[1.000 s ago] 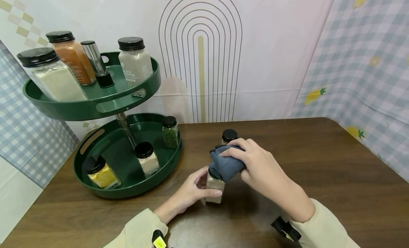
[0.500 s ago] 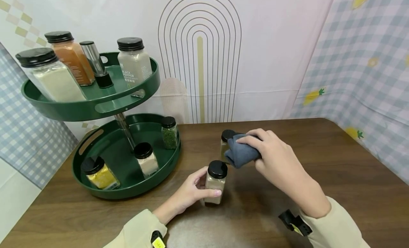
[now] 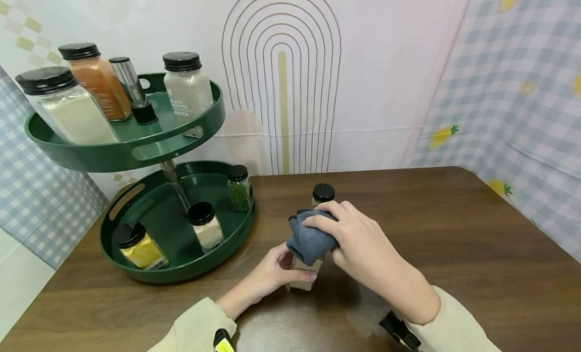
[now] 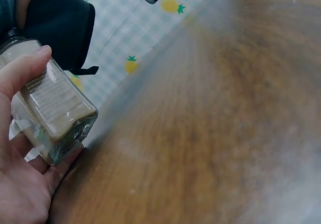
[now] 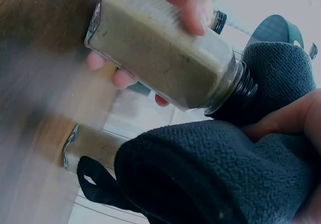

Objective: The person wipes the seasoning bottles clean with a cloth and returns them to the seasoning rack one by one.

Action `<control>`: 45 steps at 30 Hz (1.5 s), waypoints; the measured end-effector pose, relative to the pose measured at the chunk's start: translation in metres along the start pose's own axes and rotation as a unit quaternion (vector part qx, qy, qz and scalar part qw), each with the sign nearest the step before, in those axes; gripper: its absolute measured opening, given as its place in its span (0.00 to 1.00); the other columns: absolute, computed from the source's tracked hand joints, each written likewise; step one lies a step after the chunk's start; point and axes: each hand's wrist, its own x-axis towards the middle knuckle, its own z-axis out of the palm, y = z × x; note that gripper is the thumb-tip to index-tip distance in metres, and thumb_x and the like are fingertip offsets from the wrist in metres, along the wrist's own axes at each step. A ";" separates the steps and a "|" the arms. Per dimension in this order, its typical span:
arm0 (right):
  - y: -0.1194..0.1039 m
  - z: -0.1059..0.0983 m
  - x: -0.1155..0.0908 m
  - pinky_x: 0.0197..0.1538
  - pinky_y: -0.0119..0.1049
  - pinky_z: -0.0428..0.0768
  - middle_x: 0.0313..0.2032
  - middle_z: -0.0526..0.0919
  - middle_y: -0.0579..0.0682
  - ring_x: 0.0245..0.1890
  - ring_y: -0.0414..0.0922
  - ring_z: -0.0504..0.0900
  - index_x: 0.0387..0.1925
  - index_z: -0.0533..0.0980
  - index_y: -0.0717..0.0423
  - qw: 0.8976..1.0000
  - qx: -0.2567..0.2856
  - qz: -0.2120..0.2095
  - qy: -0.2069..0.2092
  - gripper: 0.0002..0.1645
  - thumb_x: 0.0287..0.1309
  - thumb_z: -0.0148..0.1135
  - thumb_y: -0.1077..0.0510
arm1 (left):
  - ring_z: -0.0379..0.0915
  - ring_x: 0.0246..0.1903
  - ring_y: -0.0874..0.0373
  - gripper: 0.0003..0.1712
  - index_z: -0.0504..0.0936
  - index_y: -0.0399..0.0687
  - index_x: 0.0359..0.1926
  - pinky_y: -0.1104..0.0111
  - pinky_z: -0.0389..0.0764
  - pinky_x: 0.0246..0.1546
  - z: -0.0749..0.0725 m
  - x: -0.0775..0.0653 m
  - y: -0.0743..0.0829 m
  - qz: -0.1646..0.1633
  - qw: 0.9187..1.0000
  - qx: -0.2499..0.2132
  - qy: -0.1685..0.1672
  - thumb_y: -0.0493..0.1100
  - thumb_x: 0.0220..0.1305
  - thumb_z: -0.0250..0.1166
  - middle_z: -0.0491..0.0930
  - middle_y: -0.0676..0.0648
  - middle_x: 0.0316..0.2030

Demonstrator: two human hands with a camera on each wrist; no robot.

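Observation:
My left hand (image 3: pixel 281 271) grips a square glass spice jar (image 5: pixel 160 48) filled with greyish-beige powder, thumb on one side and fingers round the other. In my right hand (image 3: pixel 363 241) is a bunched dark blue-grey cloth (image 3: pixel 309 238), draped over the jar's black lid. The right wrist view shows the cloth right at the lid, with a loop hanging from its edge. Just behind, a second spice jar (image 3: pixel 323 193) with a black lid stands on the table, its lower part hidden by the cloth and right hand.
A two-tier green rack (image 3: pixel 181 276) stands at the left. Its upper tray (image 3: pixel 122 155) holds large jars and a metal grinder (image 3: pixel 133 90). On the lower tier are a yellow-labelled jar (image 3: pixel 145 251), a white-powder jar (image 3: pixel 209 233) and a green-herb jar (image 3: pixel 239 193).
The right hand moved the cloth off the lid to the right, baring the lid, then brought it back left over the lid. The left hand keeps its hold on the jar.

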 end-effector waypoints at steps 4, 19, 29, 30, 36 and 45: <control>0.005 0.000 0.002 0.30 0.40 0.77 0.46 0.78 0.45 0.44 0.46 0.77 0.44 0.79 0.43 1.000 -0.007 0.014 -0.005 0.35 0.32 0.55 0.77 | 0.69 0.56 0.58 0.34 0.67 0.56 0.62 0.63 0.68 0.58 0.000 -0.001 0.000 -0.006 1.000 0.003 0.006 0.45 0.54 0.69 0.73 0.49 0.57; 0.025 -0.018 0.002 0.27 0.44 0.75 0.43 0.78 0.51 0.41 0.52 0.76 0.44 0.80 0.45 0.988 -0.081 0.096 -0.085 0.29 0.38 0.62 0.72 | 0.74 0.47 0.57 0.28 0.72 0.46 0.55 0.69 0.73 0.51 -0.003 0.000 -0.002 0.014 1.000 0.015 0.005 0.43 0.54 0.69 0.77 0.44 0.48; 0.013 -0.023 0.001 0.38 0.47 0.79 0.50 0.77 0.49 0.49 0.50 0.76 0.49 0.77 0.44 1.000 0.008 0.012 0.006 0.38 0.32 0.58 0.76 | 0.74 0.46 0.58 0.31 0.69 0.47 0.60 0.66 0.75 0.48 -0.003 0.000 -0.001 0.005 1.000 0.000 0.016 0.43 0.56 0.67 0.75 0.43 0.51; 0.009 -0.022 0.001 0.39 0.46 0.79 0.51 0.76 0.50 0.49 0.49 0.76 0.49 0.77 0.43 1.000 0.016 -0.010 0.001 0.39 0.31 0.58 0.76 | 0.73 0.47 0.58 0.32 0.67 0.46 0.62 0.67 0.75 0.48 -0.003 0.000 -0.001 0.006 1.000 -0.002 0.018 0.42 0.57 0.66 0.75 0.41 0.52; -0.002 -0.015 0.002 0.40 0.43 0.78 0.52 0.76 0.47 0.47 0.46 0.74 0.46 0.79 0.39 0.997 0.013 -0.064 -0.047 0.40 0.29 0.57 0.77 | 0.69 0.53 0.59 0.35 0.61 0.45 0.67 0.69 0.72 0.52 -0.004 0.000 -0.001 0.006 1.000 -0.010 0.020 0.36 0.58 0.61 0.68 0.38 0.61; 0.019 -0.023 -0.001 0.39 0.44 0.77 0.47 0.77 0.45 0.45 0.46 0.75 0.38 0.80 0.39 0.995 -0.008 -0.064 -0.069 0.33 0.32 0.58 0.77 | 0.74 0.45 0.55 0.33 0.67 0.51 0.62 0.63 0.77 0.45 -0.002 0.001 -0.002 -0.019 0.999 -0.028 0.023 0.46 0.56 0.67 0.74 0.44 0.52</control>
